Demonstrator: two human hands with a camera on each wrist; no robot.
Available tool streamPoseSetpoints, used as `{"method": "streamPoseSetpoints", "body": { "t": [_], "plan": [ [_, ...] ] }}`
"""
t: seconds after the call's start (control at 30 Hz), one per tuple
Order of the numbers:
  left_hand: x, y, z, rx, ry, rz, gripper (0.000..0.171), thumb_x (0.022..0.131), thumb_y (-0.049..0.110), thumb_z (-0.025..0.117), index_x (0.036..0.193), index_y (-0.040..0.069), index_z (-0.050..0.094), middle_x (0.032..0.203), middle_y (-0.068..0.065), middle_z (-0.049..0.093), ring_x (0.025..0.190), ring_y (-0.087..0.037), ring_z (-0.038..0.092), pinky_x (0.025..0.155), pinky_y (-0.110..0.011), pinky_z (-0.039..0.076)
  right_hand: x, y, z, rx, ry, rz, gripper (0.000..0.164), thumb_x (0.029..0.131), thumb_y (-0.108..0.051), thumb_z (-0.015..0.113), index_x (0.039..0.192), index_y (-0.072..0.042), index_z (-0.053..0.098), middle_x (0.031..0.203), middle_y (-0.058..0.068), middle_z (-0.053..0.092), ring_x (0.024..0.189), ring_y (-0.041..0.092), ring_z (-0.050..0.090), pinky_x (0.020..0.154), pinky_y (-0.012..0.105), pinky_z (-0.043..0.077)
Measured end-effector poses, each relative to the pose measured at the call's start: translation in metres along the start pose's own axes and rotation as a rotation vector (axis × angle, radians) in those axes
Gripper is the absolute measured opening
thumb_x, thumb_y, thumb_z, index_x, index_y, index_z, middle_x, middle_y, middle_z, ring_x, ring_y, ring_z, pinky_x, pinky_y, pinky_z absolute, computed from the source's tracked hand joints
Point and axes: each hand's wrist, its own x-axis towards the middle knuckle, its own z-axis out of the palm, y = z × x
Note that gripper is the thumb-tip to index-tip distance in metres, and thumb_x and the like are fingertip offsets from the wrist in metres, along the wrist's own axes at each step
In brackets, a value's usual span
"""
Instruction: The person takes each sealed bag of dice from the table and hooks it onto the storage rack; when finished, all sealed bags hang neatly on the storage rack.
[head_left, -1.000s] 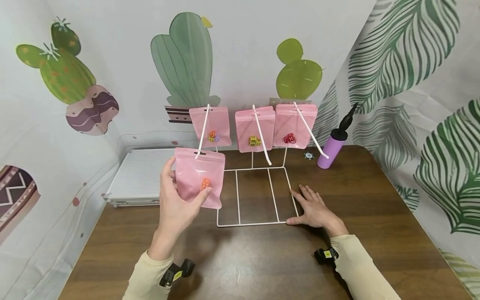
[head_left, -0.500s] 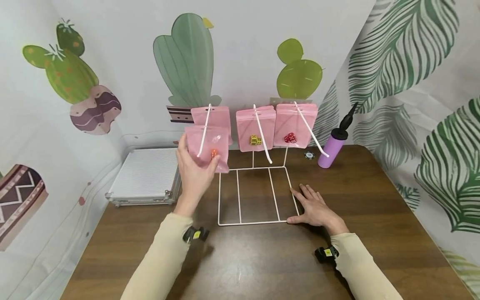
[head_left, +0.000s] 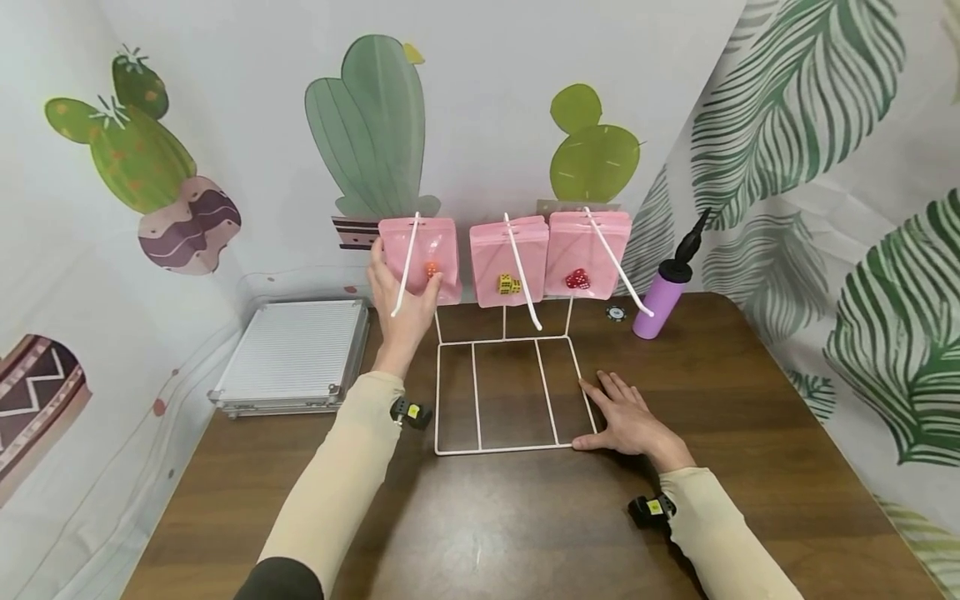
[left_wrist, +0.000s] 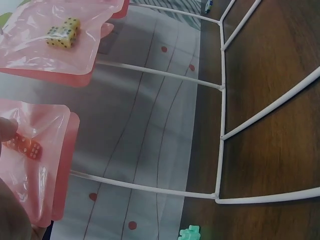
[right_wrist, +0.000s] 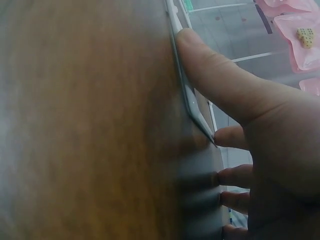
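In the head view my left hand pinches a pink pouch with orange dice, thumb in front and fingers at its left edge. The pouch hangs on the left prong of a white wire rack, close to the prong's back end. The left wrist view shows another pink layer right behind this pouch. My right hand rests with spread fingers at the rack base's front right corner. Its thumb lies on the base wire. Pouches with yellow dice and red dice hang on the other prongs.
A silver ribbed case lies at the back left of the wooden table. A purple hand pump stands at the back right beside a poker chip. The left wrist view has a small teal piece beyond the rack.
My left hand has slid the pouch with orange dice backward along the left prong, up to the pouch behind, which it now covers. The right hand has stayed in place.
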Motion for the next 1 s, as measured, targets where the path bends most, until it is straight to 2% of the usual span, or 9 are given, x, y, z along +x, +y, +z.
{"method": "streamPoseSetpoints", "body": {
  "t": [0.2,0.43,0.8,1.0],
  "plan": [
    [-0.003,0.003,0.001,-0.003,0.002,0.001,0.099,0.075,0.03,0.083,0.151,0.014,0.022,0.137,-0.021,0.041,0.125,-0.033,0.045,0.108,-0.046,0.04,-0.001,0.001,-0.001,0.004,-0.005,0.002,0.11,0.07,-0.065,0.075,0.152,-0.007,0.032,0.156,0.031,0.018,0.143,0.051,0.013,0.113,0.069,0.013],
    [-0.006,0.002,-0.001,0.016,0.014,0.006,0.102,0.072,0.028,0.086,0.15,0.011,0.023,0.124,-0.024,0.038,0.114,-0.037,0.04,0.103,-0.049,0.04,0.0,0.003,0.0,0.008,-0.001,-0.004,0.109,0.07,-0.064,0.075,0.152,-0.008,0.032,0.157,0.031,0.018,0.143,0.051,0.014,0.113,0.069,0.012],
    [-0.013,-0.004,-0.007,0.023,-0.017,-0.003,0.103,0.069,0.03,0.087,0.149,0.009,0.025,0.12,-0.022,0.037,0.113,-0.037,0.039,0.102,-0.048,0.036,0.0,0.005,-0.001,-0.005,-0.002,-0.003,0.11,0.07,-0.066,0.075,0.152,-0.008,0.032,0.156,0.031,0.019,0.143,0.051,0.014,0.113,0.069,0.013],
    [-0.016,-0.008,-0.019,0.034,-0.064,0.002,0.101,0.071,0.034,0.086,0.149,0.007,0.028,0.126,-0.023,0.039,0.118,-0.035,0.037,0.1,-0.049,0.036,0.001,0.006,-0.004,-0.016,-0.01,0.001,0.109,0.071,-0.065,0.074,0.152,-0.007,0.032,0.156,0.032,0.019,0.143,0.051,0.015,0.113,0.069,0.013]
  ]
}}
